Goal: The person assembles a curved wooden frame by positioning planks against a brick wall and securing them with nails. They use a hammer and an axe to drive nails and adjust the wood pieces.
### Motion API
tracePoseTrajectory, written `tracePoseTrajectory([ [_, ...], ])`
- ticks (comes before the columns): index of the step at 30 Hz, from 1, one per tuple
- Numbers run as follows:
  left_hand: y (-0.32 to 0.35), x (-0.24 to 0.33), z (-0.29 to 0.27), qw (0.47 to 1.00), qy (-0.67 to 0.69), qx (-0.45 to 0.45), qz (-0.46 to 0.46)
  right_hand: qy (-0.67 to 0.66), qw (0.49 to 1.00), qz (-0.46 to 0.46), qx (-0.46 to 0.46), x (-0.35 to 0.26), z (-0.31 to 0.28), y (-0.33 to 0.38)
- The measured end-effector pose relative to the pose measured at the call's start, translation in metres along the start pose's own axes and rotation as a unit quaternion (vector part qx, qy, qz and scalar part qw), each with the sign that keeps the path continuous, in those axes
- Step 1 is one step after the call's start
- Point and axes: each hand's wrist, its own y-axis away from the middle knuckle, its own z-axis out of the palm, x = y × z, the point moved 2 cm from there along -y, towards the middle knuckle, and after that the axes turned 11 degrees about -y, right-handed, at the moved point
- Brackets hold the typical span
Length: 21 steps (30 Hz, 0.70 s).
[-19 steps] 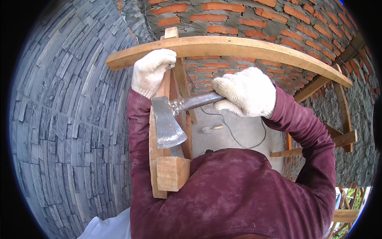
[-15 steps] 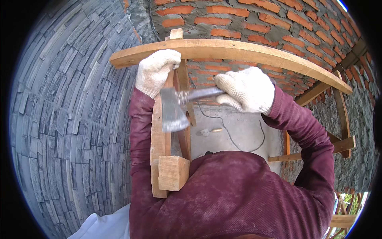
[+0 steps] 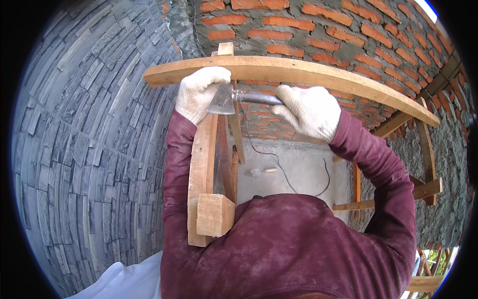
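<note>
While the gloved left hand (image 3: 199,93) wraps its grip around the upright wooden post (image 3: 202,164), the gloved right hand (image 3: 307,109) grips the hatchet (image 3: 234,97) by its handle. The hatchet head sits against the post, just under the curved plank (image 3: 298,74).

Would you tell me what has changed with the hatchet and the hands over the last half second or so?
The right hand has swung the hatchet upward, its head now close under the horizontal plank beside the left hand. The left hand still grips the upright board at the top; the right keeps hold of the handle.
</note>
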Motion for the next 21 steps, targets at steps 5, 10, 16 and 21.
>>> tracePoseTrajectory([
  [5, -0.001, -0.003, 0.003, 0.996, 0.061, -0.024, -0.06, -0.001, 0.986, -0.165, -0.04, -0.008, -0.002, 0.0],
  [10, -0.001, -0.003, 0.002, 1.0, -0.019, 0.003, -0.001, 0.046, 0.998, -0.024, 0.036, -0.001, -0.001, -0.002],
  [16, 0.003, -0.002, 0.002, 0.995, 0.058, -0.02, -0.079, -0.034, 0.962, -0.269, 0.039, -0.007, 0.004, -0.001],
  [21, 0.003, 0.0, -0.003, 0.994, 0.068, -0.032, -0.08, 0.023, 0.988, -0.135, 0.074, 0.0, 0.003, 0.002],
])
